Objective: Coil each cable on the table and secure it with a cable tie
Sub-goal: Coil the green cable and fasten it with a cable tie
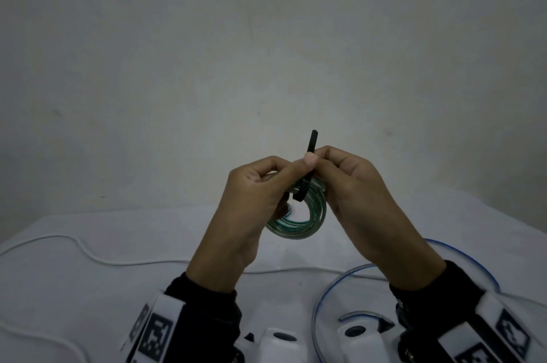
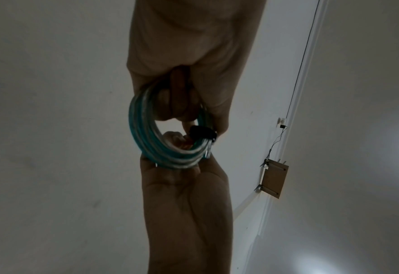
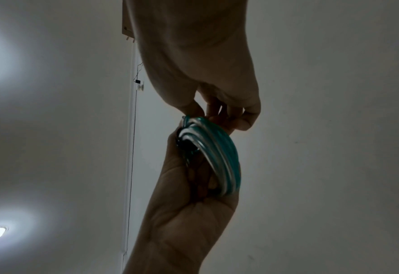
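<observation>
Head cam shows both hands raised above the table (image 1: 88,288), working on a green-and-clear cable coil (image 1: 307,225). It's already wound into a neat ring, and a black cable tie (image 1: 309,167) is wrapped across the top of the bundle with its tail sticking up. The left hand (image 1: 251,199) has its grip curled round the coil, thumb up against the tie. The right hand (image 1: 355,185) looks like it's pinching the tie's tail, though the exact fingertip contact is hard to make out.

So I'd say this one's nearly done, it probably just needs the tie cinched tight. Plenty left though: a white cable (image 1: 97,256) lies loose and uncoiled on the left of the table, and a blue-and-clear cable (image 1: 325,291) sprawls in a big open loop near the right wrist. Neither has a tie on it that I can see.
</observation>
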